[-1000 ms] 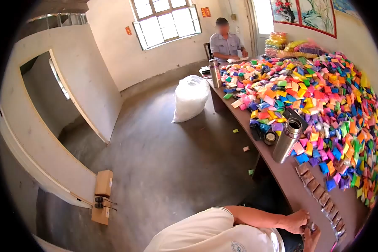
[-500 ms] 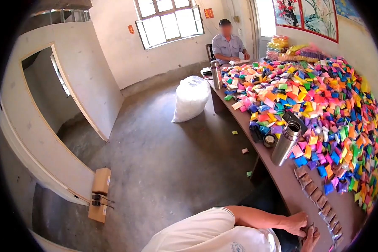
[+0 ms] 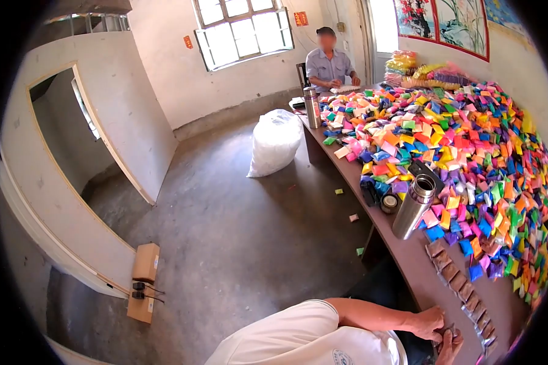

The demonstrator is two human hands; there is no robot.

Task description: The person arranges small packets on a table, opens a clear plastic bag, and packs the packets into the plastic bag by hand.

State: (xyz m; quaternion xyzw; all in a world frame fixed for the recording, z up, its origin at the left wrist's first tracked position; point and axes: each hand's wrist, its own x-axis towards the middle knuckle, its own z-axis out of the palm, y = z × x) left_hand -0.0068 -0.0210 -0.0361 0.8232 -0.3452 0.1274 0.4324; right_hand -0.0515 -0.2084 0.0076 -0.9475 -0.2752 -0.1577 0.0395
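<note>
Both hands are close together at the table's near edge, low on the right of the head view. My left hand is closed, its thumb and fingers pinched together. Just below it, my right hand is closed too, with its fingertips almost meeting the left ones. Between them shows a small dark brown piece, mostly hidden by the fingers. Beside the hands a strip of joined brown packets lies along the table and curves down past my right hand. Its lower end is hard to see.
A heap of small colourful packets covers much of the table. An uncapped steel flask stands near the edge by a lid. Another flask is farther off, near a seated person. A white sack stands on the floor.
My hands stay in nearly the same place, with the fingertips shifting slightly around the small piece. The seated person's hand has moved a little over the table.
</note>
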